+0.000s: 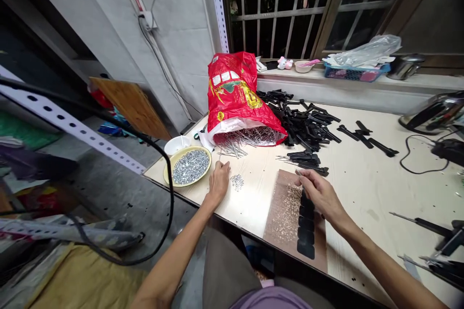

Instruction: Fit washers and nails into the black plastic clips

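My left hand (219, 181) rests at the table's front left, fingers drawn together beside thin metal rods (232, 147) that spill from a red bag (235, 96). Whether a rod is between those fingertips I cannot make out. Just right of it lies a small heap of nuts or washers (237, 182); a yellow dish (168, 166) full of similar silvery pieces is on its left. Over a brown board (271, 224), my right hand (321, 195) is pinched closed; what it holds is too small to name. Black flat pieces (306, 235) line the board beneath it.
Black plastic handles (300, 120) are piled behind the board. Handles with metal shafts (431, 226) lie at the right. A kettle (431, 113) and its cable stand at the back right. A black cable (170, 203) loops across the left foreground.
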### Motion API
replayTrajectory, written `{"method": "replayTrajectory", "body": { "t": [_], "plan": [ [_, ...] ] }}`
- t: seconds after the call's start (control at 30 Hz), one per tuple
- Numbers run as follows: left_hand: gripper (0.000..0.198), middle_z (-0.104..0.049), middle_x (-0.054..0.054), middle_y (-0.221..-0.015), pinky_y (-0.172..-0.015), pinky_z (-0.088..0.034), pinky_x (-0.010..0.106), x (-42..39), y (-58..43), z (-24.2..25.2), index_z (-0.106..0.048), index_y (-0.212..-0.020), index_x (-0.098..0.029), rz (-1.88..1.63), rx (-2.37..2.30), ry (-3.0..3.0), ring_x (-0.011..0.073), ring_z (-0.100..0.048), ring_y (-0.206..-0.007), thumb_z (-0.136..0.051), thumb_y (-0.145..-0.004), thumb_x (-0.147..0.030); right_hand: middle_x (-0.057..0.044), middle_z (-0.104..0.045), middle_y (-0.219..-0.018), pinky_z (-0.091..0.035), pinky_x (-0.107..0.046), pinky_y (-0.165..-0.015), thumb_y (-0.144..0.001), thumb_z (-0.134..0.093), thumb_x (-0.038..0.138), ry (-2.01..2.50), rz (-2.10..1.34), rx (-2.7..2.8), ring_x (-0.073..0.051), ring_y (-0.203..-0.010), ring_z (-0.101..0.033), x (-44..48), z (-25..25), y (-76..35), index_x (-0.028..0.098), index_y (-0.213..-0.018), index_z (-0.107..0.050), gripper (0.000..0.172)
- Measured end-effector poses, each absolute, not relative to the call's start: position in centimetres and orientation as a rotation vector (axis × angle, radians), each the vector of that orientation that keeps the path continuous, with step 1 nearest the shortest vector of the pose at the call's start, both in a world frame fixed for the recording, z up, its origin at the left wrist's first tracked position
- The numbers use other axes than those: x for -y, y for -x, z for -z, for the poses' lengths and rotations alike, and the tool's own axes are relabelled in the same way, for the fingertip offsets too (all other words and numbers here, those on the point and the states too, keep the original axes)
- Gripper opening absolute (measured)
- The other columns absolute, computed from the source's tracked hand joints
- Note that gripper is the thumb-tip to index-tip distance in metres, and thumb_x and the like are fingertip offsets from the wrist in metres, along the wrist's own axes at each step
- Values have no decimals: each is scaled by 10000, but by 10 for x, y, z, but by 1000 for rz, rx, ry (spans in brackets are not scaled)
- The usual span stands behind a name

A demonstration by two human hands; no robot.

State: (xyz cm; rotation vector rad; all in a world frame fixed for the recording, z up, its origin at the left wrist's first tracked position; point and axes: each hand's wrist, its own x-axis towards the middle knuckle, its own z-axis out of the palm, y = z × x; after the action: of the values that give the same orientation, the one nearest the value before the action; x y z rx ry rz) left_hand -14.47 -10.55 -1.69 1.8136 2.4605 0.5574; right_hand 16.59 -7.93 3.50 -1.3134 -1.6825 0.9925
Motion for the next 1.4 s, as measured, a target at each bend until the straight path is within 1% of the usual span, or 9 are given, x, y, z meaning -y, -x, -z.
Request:
{"method": "replayTrajectory", "body": {
  "t": [0.13,0.33,0.47,0.57,0.63,0.77,0.93,1.2,1.4],
  "plan": [
    [293,-526,85,-977,-638,-333,278,95,151,23,-621,-1029,-166,-336,-2487,-1829,168,-519,-736,-354,-933,-240,-23,-676,-822,-425,-261,-530,-871,-473,377,1323,-1021,1797,-131,-567,-542,86,-31,-162,205,-1082,-570,289],
    [264,-550,104,-1027,-650,-335,299,91,156,21,-644,-947,-156,-429,-2426,-1856,190,-543,-775,-387,-902,-198,-61,-655,-940,-463,-335,-754,-871,-509,338,1207,-693,1940,-201,-852,-603,86,-33,-159,207,-941,-644,200],
    [178,-593,80,-915,-663,-392,276,94,145,4,-669,-847,-145,-1020,-2137,-1574,171,-561,-765,-540,-836,-268,-61,-645,-927,-476,-344,-758,-887,-513,306,1120,-618,1951,-207,-862,-601,87,-41,-142,210,-952,-635,169],
    [293,-596,33,-761,-509,-383,216,102,121,-16,-667,-839,-128,-1369,-1581,-994,95,-512,-573,-686,-722,-396,-57,-624,-936,-481,-325,-760,-912,-492,283,1032,-562,2023,-190,-862,-600,91,-51,-124,221,-997,-644,185],
    [366,-601,18,-738,-439,-357,172,108,102,-30,-657,-853,-119,-1366,-1217,-680,57,-486,-522,-780,-627,-380,-52,-605,-925,-475,-289,-722,-927,-475,266,1013,-497,2086,-165,-816,-597,94,-58,-114,227,-1028,-647,203],
    [347,-637,20,-746,-538,-478,151,117,74,-46,-656,-837,-106,-1325,-911,-473,59,-566,-603,-832,-585,-265,-40,-613,-913,-445,-252,-667,-936,-473,265,1012,-342,2178,-140,-758,-592,98,-67,-104,220,-1033,-640,198],
    [304,-671,31,-749,-603,-534,172,118,62,-47,-664,-817,-96,-1338,-891,-472,69,-605,-614,-825,-605,-242,-34,-626,-922,-428,-240,-683,-942,-470,280,1060,-258,2201,-135,-775,-604,100,-68,-107,203,-995,-636,190],
    [315,-688,45,-721,-602,-546,193,120,54,-49,-685,-822,-84,-1340,-954,-546,77,-609,-587,-823,-605,-267,-29,-625,-901,-406,-232,-674,-962,-425,308,1108,-188,2282,-126,-778,-605,102,-71,-116,206,-990,-644,243],
    [316,-688,52,-724,-612,-545,216,120,48,-45,-694,-825,-81,-1345,-1007,-627,83,-609,-589,-809,-620,-292,-30,-634,-885,-404,-229,-682,-952,-441,291,1119,-139,2276,-124,-772,-600,104,-68,-119,192,-956,-637,219]
  ]
}}
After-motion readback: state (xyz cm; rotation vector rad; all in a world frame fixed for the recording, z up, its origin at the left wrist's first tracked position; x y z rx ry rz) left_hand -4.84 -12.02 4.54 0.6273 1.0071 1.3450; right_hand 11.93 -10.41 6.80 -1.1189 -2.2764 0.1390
